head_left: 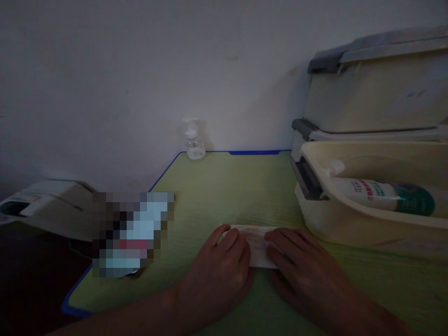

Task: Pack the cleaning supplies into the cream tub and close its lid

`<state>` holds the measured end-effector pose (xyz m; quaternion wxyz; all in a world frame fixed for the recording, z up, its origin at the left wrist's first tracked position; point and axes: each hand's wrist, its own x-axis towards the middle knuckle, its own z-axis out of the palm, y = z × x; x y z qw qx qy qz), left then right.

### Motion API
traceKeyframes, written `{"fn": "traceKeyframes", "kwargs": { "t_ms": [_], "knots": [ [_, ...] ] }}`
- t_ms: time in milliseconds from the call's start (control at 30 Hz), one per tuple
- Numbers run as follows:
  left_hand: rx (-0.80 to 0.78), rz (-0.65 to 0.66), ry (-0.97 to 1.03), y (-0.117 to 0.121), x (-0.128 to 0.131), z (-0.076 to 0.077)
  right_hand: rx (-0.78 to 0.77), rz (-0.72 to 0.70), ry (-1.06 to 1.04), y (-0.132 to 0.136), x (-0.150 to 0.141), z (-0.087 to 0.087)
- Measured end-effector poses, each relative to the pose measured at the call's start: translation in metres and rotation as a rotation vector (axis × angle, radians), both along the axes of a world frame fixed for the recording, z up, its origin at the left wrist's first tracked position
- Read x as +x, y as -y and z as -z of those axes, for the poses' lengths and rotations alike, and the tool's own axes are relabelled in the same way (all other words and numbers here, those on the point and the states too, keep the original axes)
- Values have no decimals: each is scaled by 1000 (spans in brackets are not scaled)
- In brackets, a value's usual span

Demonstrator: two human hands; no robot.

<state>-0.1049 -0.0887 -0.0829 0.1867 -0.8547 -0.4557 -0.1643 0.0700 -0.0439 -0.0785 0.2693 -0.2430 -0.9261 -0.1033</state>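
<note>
A white folded tissue (pixel 257 246) lies flat on the green tabletop, low in the middle of the view. My left hand (pixel 229 261) has its curled fingers on the tissue's left end. At the opposite end, my right hand (pixel 297 261) grips it with fingers bent over the top. A strip of the tissue shows between the hands, with creases across it. The fingers cover both ends, and my thumbs are mostly hidden below.
A clear pump bottle (pixel 195 145) stands by the wall. To the left lies a blurred-out phone-like object (pixel 140 233). On the right, an open cream bin (pixel 332 228) holds a white-and-green bottle (pixel 381 195), with lidded boxes (pixel 371 93) stacked behind. The blue-edged table (pixel 224 186) ends at left.
</note>
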Motion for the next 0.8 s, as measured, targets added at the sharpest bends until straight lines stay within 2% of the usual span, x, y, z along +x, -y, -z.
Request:
{"fn": "traceKeyframes", "kwargs": {
  "t_ms": [100, 233, 400, 533, 700, 800],
  "knots": [
    [43, 10, -10, 2, -3, 6, -15, -43, 2, -2, 0, 2],
    [74, 50, -45, 5, -9, 10, -133, -66, 5, -5, 2, 3],
    [5, 74, 1, 1, -13, 9, -218, -53, 17, -8, 6, 0],
    [-1, 140, 17, -5, -18, 5, -111, -119, 76, -10, 7, -1],
    [92, 303, -104, -13, -30, -4, -5, -201, 122, -4, 2, 0],
    [134, 290, -116, -8, -28, -6, -5, -204, 94, 3, -5, 2]
  ]
}}
